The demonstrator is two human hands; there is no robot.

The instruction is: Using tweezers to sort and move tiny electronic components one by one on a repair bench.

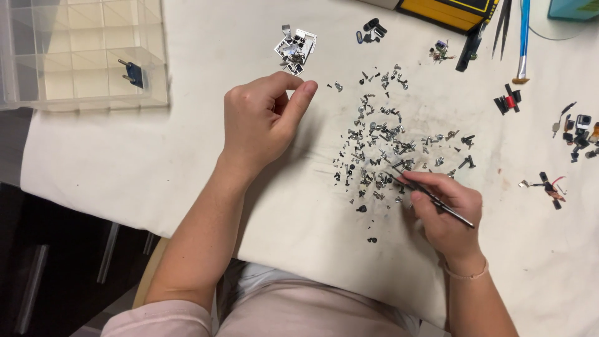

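My right hand (446,215) grips tweezers (430,195), tips in the screw pile (384,146) mid-tabletop (156,156) | left hand (262,122) loosely curled, thumb meeting forefinger, holding nothing I can see | screws look tiny, light, slippery, best pinched by the shank.

A white cloth (125,156) covers the table and serves as landmark. At its upper left corner sits a clear compartment box (81,53) holding a blue plug (133,73). Along its top edge lie a small white tray (296,48), black clips (372,30), a yellow case (446,11) and a brush (523,40). Near its right edge lie red-black parts (508,102).
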